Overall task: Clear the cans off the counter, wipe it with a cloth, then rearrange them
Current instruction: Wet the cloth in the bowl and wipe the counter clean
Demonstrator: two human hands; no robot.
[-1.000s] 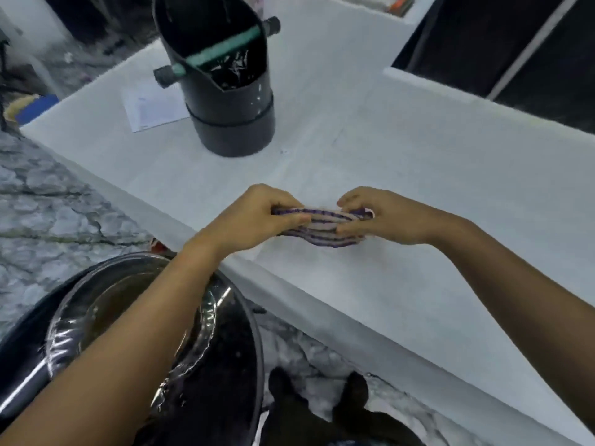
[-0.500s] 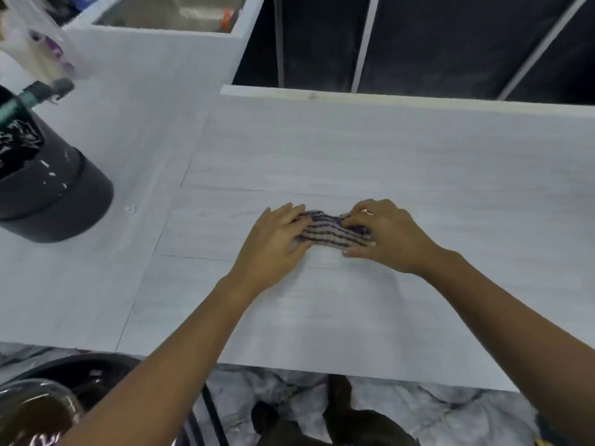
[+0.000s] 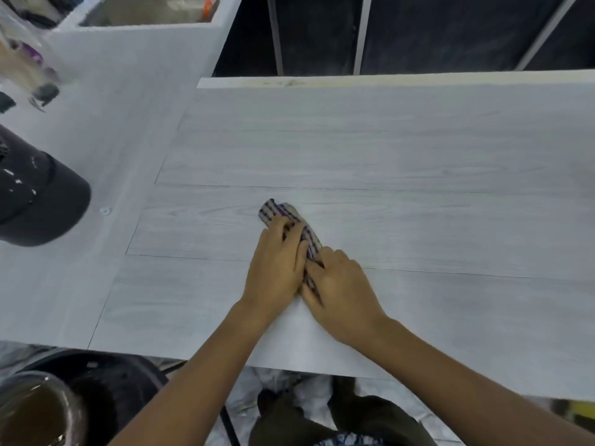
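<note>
A striped purple-and-grey cloth point(image 3: 277, 212), rolled into a narrow strip, lies on the white wood-grain counter point(image 3: 418, 156) near its middle. My left hand point(image 3: 277, 268) lies on the cloth with its fingers stretched over it, pressing it down. My right hand point(image 3: 343, 292) sits close beside it at the cloth's near end, fingers curled on the fabric. The two hands touch each other. Only the cloth's far tip and a strip between the hands show. No cans are in view.
A dark grey cylindrical container point(image 3: 42, 194) stands on the counter at the left edge. Blurred items point(image 3: 29, 69) sit at the far left. A glass bowl point(image 3: 35, 410) on a black round surface is below the counter's front edge. A small screw cap point(image 3: 105, 210) marks the counter.
The view has swung to the right, away from the dark container. The cloth has turned from lying sideways to pointing away from me, and my hands have come together on it.
</note>
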